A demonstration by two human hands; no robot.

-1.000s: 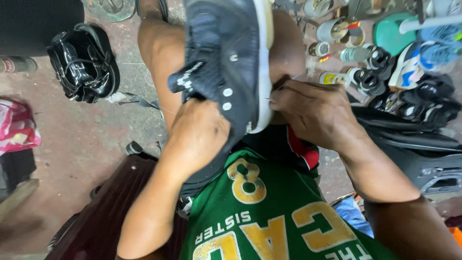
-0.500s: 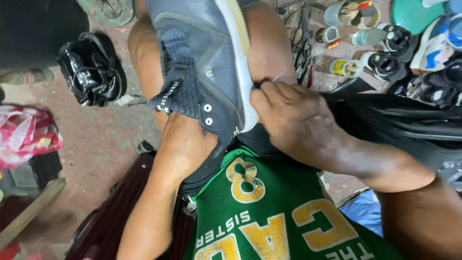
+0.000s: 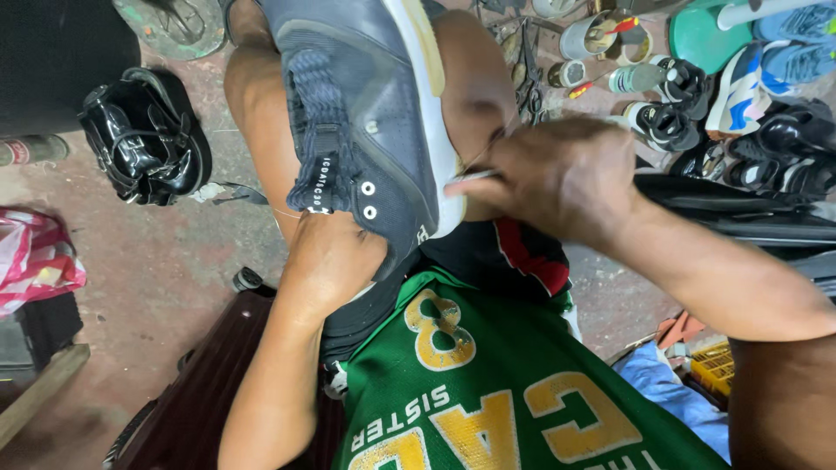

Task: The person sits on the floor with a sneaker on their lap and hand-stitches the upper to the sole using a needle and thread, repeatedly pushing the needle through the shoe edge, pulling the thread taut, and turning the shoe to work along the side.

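Gripping dark mesh sneaker (image 3: 366, 130), left hand (image 3: 335, 261) clenched, right hand (image 3: 562, 178) pinching thin needle (image 3: 475, 176) at pale rubber sole.

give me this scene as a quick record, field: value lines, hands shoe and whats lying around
left hand: grips the heel end of the dark sneaker
right hand: at the pale sole edge, pinching a thin needle-like tool
sneaker: sole side turned right, resting between the knees
thread: fine line running up from the right hand
floor left: black shiny shoes, pink bag
floor right: piled shoes, small tins
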